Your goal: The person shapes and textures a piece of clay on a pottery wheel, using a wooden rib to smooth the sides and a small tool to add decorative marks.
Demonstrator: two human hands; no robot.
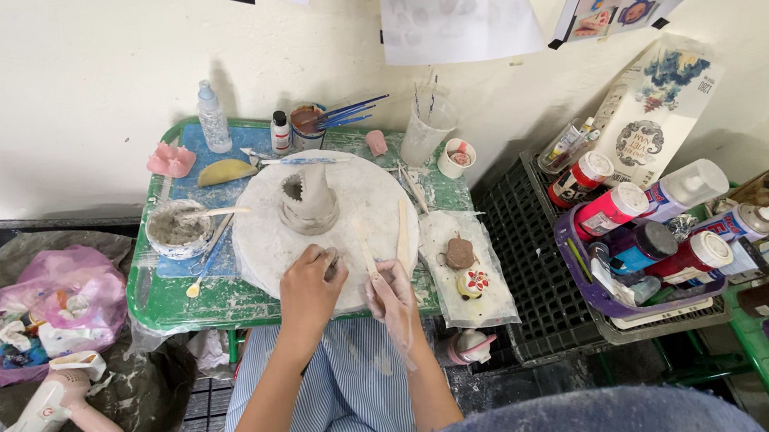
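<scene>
A round white board lies on a small green table. On it stands a grey clay sculpture with a jagged open top. My left hand rests at the board's near edge, fingers curled over a small lump of grey clay. My right hand, smeared with clay, grips a thin wooden modelling tool that points toward the sculpture. A second flat wooden stick lies on the board just right of it.
A bowl of grey slip sits left of the board. Brushes in a cup, a spray bottle and a plastic cup line the back. Small painted figures lie right. A crate of paint bottles stands right; a hairdryer lies on the floor left.
</scene>
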